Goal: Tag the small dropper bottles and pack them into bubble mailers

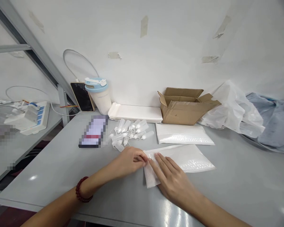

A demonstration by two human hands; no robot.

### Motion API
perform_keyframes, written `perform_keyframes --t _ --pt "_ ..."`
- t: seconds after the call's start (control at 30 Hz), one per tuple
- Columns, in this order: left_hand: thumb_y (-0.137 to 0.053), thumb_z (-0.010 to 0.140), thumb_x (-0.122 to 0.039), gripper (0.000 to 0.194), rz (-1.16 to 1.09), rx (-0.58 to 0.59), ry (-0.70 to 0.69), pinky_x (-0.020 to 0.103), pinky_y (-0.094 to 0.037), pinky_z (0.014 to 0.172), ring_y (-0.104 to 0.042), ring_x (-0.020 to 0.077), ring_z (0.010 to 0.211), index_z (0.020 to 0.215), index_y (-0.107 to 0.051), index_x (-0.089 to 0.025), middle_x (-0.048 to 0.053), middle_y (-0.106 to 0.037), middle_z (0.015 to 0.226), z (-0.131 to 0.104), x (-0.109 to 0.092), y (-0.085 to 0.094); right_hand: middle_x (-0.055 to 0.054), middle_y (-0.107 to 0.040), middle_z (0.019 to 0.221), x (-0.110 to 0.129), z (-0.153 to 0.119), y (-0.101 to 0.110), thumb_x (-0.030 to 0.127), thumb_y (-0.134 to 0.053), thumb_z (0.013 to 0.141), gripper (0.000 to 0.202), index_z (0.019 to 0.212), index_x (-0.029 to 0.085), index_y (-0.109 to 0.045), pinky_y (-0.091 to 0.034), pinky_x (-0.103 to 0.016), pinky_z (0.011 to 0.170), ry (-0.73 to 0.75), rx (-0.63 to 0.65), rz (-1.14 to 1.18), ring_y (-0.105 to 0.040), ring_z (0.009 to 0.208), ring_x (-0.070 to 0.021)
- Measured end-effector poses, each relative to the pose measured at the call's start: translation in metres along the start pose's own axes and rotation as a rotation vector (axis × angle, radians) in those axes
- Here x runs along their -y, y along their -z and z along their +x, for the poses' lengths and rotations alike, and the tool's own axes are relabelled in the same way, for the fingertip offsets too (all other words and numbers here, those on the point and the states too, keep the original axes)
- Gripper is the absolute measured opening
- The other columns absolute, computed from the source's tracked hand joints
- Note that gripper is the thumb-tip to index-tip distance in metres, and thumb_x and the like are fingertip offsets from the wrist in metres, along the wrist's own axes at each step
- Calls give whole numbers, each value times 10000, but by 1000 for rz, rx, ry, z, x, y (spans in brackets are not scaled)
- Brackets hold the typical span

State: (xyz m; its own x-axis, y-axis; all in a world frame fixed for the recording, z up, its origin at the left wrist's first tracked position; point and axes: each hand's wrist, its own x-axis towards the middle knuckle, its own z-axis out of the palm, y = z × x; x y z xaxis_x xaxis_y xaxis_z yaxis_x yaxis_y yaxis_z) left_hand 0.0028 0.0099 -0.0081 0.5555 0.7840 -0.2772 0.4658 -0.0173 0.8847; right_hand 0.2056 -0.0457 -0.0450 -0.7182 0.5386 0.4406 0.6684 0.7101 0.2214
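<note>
A white bubble mailer (195,157) lies in front of me with its left end towards my hands. At its upper left edge, my left hand (129,160) has its fingers curled in a pinch on the mailer. My right hand (174,179) rests on the same end with fingers stretched out flat, covering part of the surface. Just behind lies another white bubble mailer (183,134). A loose heap of small clear plastic bottles with white caps (127,130) sits beyond my left hand.
Along the wall stand an open cardboard box (184,112), a stack of white mailers (138,113), a lidded cup (99,97) and a charging phone (82,97). Another phone (93,130) lies left of the bottles. A plastic bag (236,110) is at right, a power strip (39,116) at left.
</note>
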Motion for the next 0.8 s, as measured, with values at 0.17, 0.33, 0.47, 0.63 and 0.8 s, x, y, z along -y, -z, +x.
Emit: perform_keyframes --t 0.17,0.33,0.47,0.63,0.8 --pt "-550 766 -132 139 223 0 -180 243 -487 740 -605 143 804 823 -673 -157 46 -651 924 -2 4 -3 -229 -657 1078 -1 1 3 37 -455 821 337 1126 62 -596 -512 -420 824 88 -82 -23 -605 1070 -301" --pt "-605 751 -135 345 356 95 -288 296 -420 935 -528 181 1058 1088 -608 -209 49 -578 1114 -10 0 -2 -179 -695 964 -5 2 7 23 -436 832 260 999 54 -633 -522 -370 758 70 -124 -8 -654 937 -261" --pt "-507 842 -161 327 497 50 -418 317 -405 948 -493 199 1093 1164 -549 -198 75 -541 1168 -9 2 -15 -130 -687 829 -11 6 19 12 -416 848 256 983 54 -629 -504 -310 671 50 -113 11 -652 816 -199" --pt "-304 878 -87 289 591 -75 -460 290 -440 751 -565 178 835 982 -566 -152 79 -606 948 0 6 -32 -64 -636 712 -21 6 28 31 -495 836 169 953 94 -599 -465 -288 611 -22 -238 78 -574 654 -149" --pt "-366 921 -361 322 209 -191 -191 230 -361 514 -474 113 515 682 -467 -170 -21 -496 548 23 -24 -18 -139 -636 1018 -45 4 34 196 -627 816 430 1221 149 -493 -432 -417 867 -292 -463 -102 -557 1009 -257"
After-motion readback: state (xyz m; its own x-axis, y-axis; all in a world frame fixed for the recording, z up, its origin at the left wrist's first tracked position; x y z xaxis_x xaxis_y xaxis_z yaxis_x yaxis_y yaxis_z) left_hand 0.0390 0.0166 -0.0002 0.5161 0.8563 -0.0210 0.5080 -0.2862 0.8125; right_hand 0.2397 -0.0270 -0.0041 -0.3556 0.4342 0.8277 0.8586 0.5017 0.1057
